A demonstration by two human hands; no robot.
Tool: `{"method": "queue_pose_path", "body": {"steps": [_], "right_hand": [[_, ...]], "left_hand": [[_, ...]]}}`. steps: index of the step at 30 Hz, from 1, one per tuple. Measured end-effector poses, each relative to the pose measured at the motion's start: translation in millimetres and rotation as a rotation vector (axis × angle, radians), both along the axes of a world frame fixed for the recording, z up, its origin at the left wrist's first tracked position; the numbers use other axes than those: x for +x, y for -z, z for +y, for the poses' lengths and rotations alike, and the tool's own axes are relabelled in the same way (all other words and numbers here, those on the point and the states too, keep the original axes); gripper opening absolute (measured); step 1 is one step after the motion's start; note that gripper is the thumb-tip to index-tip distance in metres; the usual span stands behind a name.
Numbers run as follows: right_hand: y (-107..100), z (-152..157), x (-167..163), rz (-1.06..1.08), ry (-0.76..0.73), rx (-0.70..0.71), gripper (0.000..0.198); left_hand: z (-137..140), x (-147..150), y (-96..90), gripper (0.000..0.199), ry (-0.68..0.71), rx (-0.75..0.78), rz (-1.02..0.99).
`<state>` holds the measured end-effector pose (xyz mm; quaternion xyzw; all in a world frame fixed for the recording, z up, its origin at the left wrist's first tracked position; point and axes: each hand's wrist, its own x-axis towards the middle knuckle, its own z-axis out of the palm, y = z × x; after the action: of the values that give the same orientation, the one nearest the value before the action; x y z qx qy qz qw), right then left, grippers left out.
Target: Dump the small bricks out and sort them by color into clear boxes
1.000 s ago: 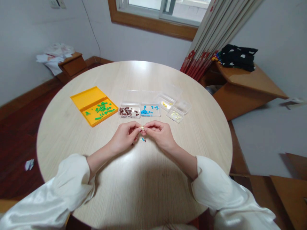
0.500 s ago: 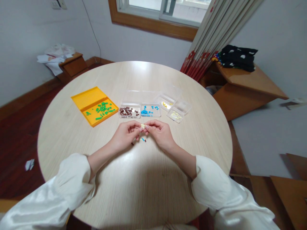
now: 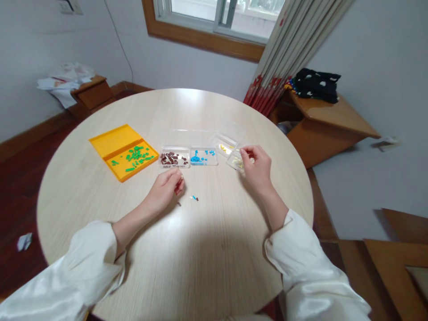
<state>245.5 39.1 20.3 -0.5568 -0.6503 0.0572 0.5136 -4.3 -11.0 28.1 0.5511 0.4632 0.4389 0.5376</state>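
Observation:
My left hand [image 3: 165, 187] is closed in a pinch in front of the box of brown bricks. A bit of a pale yellow toy brick [image 3: 182, 177] shows at its fingertips. My right hand [image 3: 259, 167] is over the near right edge of the clear box of pale yellow bricks [image 3: 235, 163], thumb and fingers pinched together; whatever lies between them is too small to make out. On the table between the hands lie a small blue brick [image 3: 194, 197], a brown one [image 3: 197, 199] and a pale bit. Another brown brick [image 3: 179, 204] lies beside my left wrist.
An open yellow case [image 3: 110, 156] with green bricks stands at the left. Clear boxes hold brown bricks [image 3: 174, 158], blue bricks [image 3: 199, 158] and yellow bricks [image 3: 226, 147]. All stand on a round wooden table [image 3: 200, 249]. A wooden stand [image 3: 331, 120] is beyond the right edge.
My hands have come apart. The right has moved right and away to the pale yellow bricks' box, while the left keeps the pale yellow brick. The view has shifted slightly.

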Motion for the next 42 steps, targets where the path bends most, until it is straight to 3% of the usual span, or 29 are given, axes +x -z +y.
{"method": "queue_pose_path", "body": {"steps": [5,13,23,42], "right_hand": [[-0.2,3.2,12.4,-0.062,0.099,0.026,0.016],[-3.0,2.1,13.6,-0.060,0.134,0.088,0.017],[-2.8,0.2,10.2,-0.061,0.106,0.107,0.017],[1.3,-0.6,7.4,-0.070,0.052,0.087,0.017]], "left_hand": [[-0.4,0.3,0.3,0.043,-0.007,-0.033,-0.045],[0.6,-0.5,1.3,0.059,0.017,-0.030,-0.078],[3.3,-4.4,2.4,0.034,-0.158,0.115,-0.001],[2.9,-5.4,3.3,0.033,-0.233,0.116,0.005]]}}
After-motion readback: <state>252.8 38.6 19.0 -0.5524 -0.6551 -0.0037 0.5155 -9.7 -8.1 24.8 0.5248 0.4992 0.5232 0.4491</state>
